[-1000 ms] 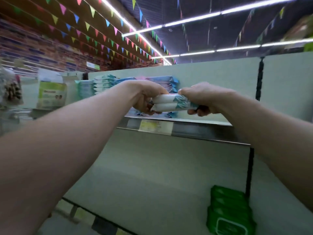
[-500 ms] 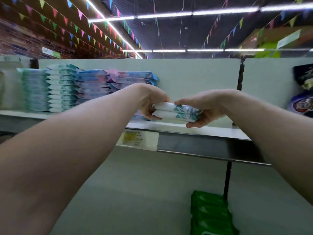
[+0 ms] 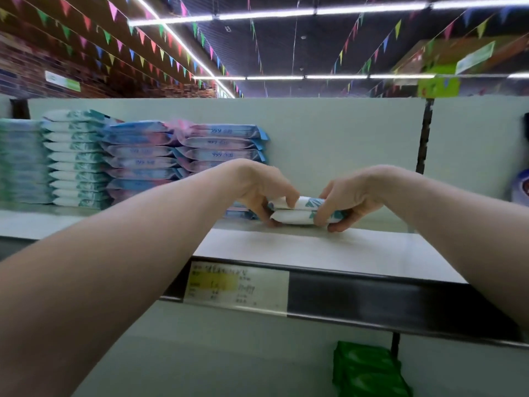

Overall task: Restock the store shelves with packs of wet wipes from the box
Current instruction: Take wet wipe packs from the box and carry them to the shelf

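Observation:
Two white-and-teal wet wipe packs (image 3: 303,210), stacked one on the other, sit low over the white top shelf (image 3: 329,250). My left hand (image 3: 263,190) grips their left end with curled fingers. My right hand (image 3: 347,200) grips their right end, fingers wrapped over the front. The packs touch or nearly touch the shelf board. The box is out of view.
Left of my hands stand tall stacks of blue-pink packs (image 3: 220,147) and white-teal packs (image 3: 76,159) against the back panel. A price label (image 3: 234,285) sits on the dark shelf rail. Green packs (image 3: 369,371) lie on the shelf below. A dark upright post (image 3: 425,136) divides the bays.
Both hands have carried the two packs forward and down from above the shelf edge onto the top shelf. The view has risen and closed in on the shelf.

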The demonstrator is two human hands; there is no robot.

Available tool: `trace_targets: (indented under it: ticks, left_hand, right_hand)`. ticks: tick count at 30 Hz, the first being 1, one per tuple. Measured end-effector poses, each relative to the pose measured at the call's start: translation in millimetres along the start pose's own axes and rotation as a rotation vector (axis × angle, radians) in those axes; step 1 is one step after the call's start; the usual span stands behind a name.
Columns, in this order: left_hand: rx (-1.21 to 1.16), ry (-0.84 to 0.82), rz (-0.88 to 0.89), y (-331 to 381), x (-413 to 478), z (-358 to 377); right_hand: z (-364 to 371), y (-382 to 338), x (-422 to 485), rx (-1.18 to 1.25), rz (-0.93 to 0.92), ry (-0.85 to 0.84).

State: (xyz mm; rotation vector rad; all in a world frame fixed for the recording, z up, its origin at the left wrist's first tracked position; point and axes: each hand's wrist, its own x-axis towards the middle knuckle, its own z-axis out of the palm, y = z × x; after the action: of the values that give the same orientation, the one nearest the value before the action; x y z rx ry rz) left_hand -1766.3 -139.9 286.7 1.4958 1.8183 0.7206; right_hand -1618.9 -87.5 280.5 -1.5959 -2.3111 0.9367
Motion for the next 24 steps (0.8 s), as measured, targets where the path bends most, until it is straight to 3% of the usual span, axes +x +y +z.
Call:
trace_targets:
  ticks: [4,10,16,20,24]
  left_hand:
    - [0.244,0.048,0.094,-1.3,13.6,1.6]
    - [0.545,0.198,0.125,-16.9,32.1,-1.6]
    - [0.441,0.150,0.158,-12.0,19.9,-15.1]
    - [0.551,0.201,0.195,-19.2,19.7,-16.9]
    - [0.571,0.251,0.252,-22.6,26.7,-12.5]
  right_hand:
    - [2.5,-0.4,15.4,-0.104,-0.031,0.064]
    - [15.7,-1.6,27.7,-0.448,-0.146,0.216]
    - [15.9,-2.7,22.2,-0.480,-0.163,0.219]
    - [8.5,-5.8,12.2,-0.380,-0.153,0.177]
    - [9.3,0.2,14.7,-0.393,-0.190,0.276]
